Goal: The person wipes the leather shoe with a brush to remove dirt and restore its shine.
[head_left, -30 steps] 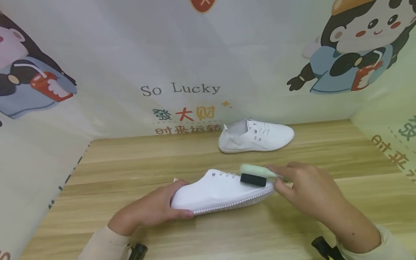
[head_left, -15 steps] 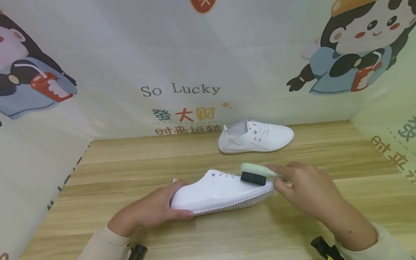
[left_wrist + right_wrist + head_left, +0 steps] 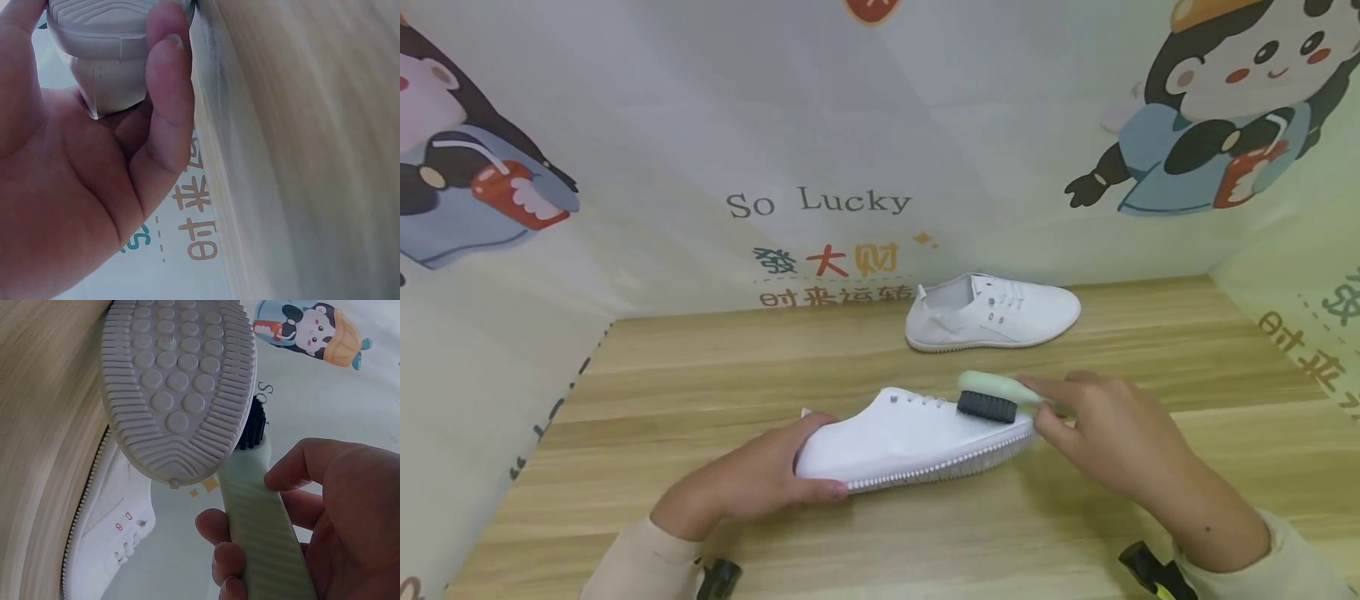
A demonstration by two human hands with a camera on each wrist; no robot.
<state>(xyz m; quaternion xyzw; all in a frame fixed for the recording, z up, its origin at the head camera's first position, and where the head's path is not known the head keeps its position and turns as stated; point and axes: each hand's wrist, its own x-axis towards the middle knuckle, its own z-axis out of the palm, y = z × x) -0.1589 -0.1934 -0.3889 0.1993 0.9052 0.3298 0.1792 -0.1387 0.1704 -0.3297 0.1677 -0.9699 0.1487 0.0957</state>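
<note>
A white lace-up shoe [image 3: 887, 446] is tilted above the wooden table, its toe to the right and part of its sole showing. Around its heel, my left hand [image 3: 767, 471] grips it, the thumb along the near side; the left wrist view shows fingers curled by the heel [image 3: 115, 81]. My right hand [image 3: 1116, 437] holds a pale green brush [image 3: 1000, 386] by its handle. Its black bristles [image 3: 987, 407] lie against the top of the toe, just ahead of the laces. In the right wrist view, the studded sole [image 3: 178, 381] hides part of the bristles.
A second white shoe [image 3: 992, 312] stands upright at the back of the wooden table [image 3: 715, 358], close to the printed backdrop [image 3: 820, 150]. Printed side walls [image 3: 482, 358] border the table left and right. Black wrist mounts [image 3: 1142, 567] show at the bottom.
The brush has shifted very slightly on the toe, and its bristles face the camera a little more. Both hands keep their hold; the head view has moved a little.
</note>
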